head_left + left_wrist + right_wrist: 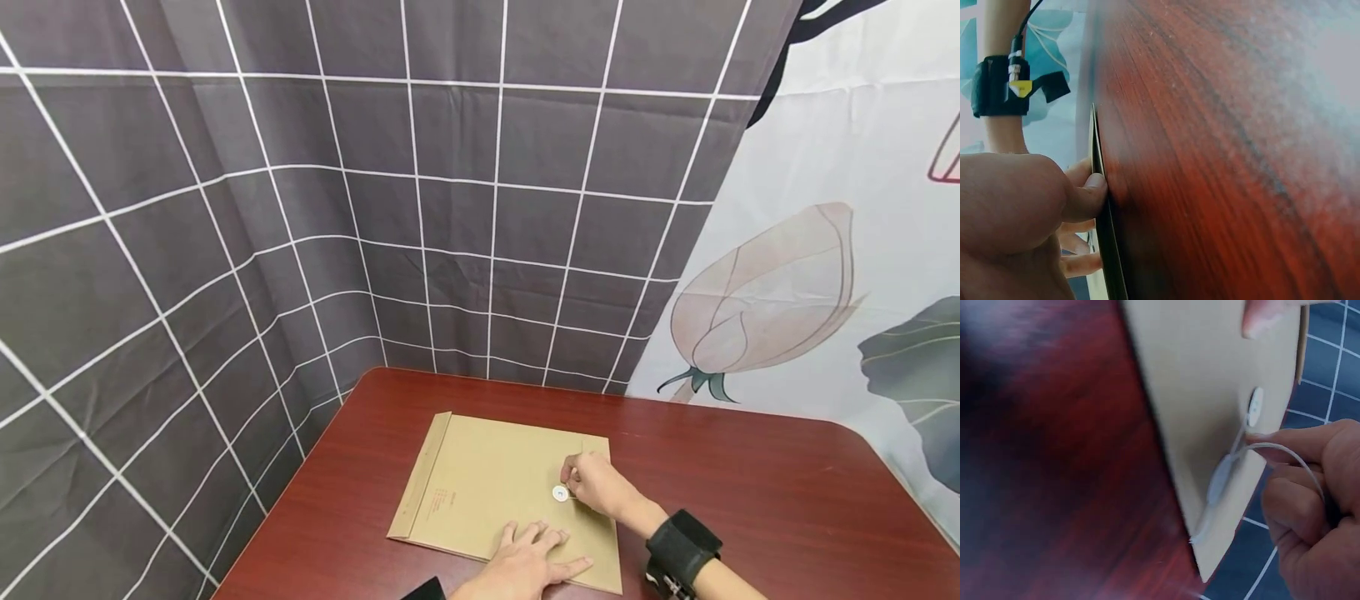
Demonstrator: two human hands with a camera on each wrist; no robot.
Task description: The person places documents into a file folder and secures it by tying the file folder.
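A flat tan paper envelope (495, 467) lies on the table, with small red print near its left side. My left hand (522, 565) rests on its near part with fingers spread; in the left wrist view the thumb (1088, 199) lies at the envelope's edge. My right hand (600, 483) is over the right part of the envelope and pinches a thin white string (1285, 449). Close to the fingertips is a white round button (1256, 406). A second white disc (1219, 480) sits nearer the envelope's edge, and the string runs between the two.
The reddish-brown wooden table (750, 483) extends around the envelope. Behind and to the left hangs a grey curtain with a white grid (457, 217); a white cloth with a flower print (765, 292) hangs on the right. A black band (682, 546) wraps the right wrist.
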